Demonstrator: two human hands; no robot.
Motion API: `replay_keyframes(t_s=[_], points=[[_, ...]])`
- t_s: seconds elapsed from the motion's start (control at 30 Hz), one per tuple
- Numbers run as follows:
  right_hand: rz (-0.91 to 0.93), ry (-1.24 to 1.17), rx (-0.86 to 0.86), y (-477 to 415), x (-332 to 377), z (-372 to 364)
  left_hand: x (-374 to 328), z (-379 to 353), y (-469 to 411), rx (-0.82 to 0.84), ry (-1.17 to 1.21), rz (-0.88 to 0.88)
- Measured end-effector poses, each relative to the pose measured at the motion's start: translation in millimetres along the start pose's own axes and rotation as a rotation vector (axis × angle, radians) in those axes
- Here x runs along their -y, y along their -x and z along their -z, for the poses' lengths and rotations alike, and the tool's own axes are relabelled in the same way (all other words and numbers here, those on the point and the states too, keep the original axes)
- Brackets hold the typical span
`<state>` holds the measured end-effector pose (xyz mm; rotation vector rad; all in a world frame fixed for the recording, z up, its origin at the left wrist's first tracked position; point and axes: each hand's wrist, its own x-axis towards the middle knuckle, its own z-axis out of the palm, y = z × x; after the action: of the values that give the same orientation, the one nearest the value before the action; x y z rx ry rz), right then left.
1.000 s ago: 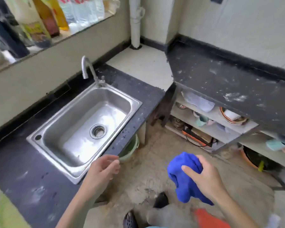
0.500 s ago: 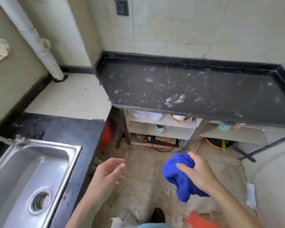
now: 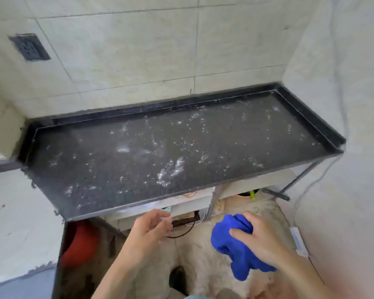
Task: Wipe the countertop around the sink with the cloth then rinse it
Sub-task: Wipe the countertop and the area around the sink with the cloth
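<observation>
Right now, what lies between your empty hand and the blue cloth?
Only floor and a looped black cable separate the left hand from the cloth, seen in the head view.

Around you: tiled wall, shelving and a stained floor.
In the upper left of your frame a dark wall socket (image 3: 29,47) sits in the pale tiled wall (image 3: 138,50). Low in the centre you see pale shelves (image 3: 190,207) with a slanting metal leg (image 3: 213,203) beside them, and a black cable (image 3: 181,233) looping above the stained floor (image 3: 203,255). At lower left is a red container (image 3: 80,244), partly hidden. At right a flat white object (image 3: 297,238) lies by the wall.
</observation>
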<state>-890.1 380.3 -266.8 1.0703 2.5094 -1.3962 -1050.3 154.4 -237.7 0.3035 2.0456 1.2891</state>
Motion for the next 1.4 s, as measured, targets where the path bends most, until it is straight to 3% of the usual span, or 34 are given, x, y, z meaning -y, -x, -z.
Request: replay_keyframes(t_s=[0.33,0.5,0.6,0.87,1.07,1.13,1.27,1.33,1.4], points=[[-0.117,0.128,-0.123,-81,-36,110,-77,-72,-137,0.174,-0.163,-0.053],[-0.033,0.211,-0.204,-163,-62,171,-101,-133,-184,0.090,-0.096,0.011],[0.051,0.286,-0.157,-214,-73,203,-121,-175,-208,0.034,-0.052,0.061],[0.109,0.166,0.029,-295,-84,261,-148,-246,-247,-0.068,0.005,0.158],[0.118,-0.116,0.202,-319,-79,271,-146,-276,-291,-0.106,0.091,0.233],[0.089,-0.277,0.267,-321,-74,275,-148,-291,-308,-0.062,0.193,0.293],[-0.122,-0.467,0.279,-330,-72,283,-150,-315,-337,0.229,0.467,0.406],[-0.182,-0.462,0.232,-335,-76,287,-152,-320,-345,0.295,0.515,0.317],[-0.183,-0.442,0.126,-339,-82,291,-156,-324,-354,0.227,0.507,0.229]])
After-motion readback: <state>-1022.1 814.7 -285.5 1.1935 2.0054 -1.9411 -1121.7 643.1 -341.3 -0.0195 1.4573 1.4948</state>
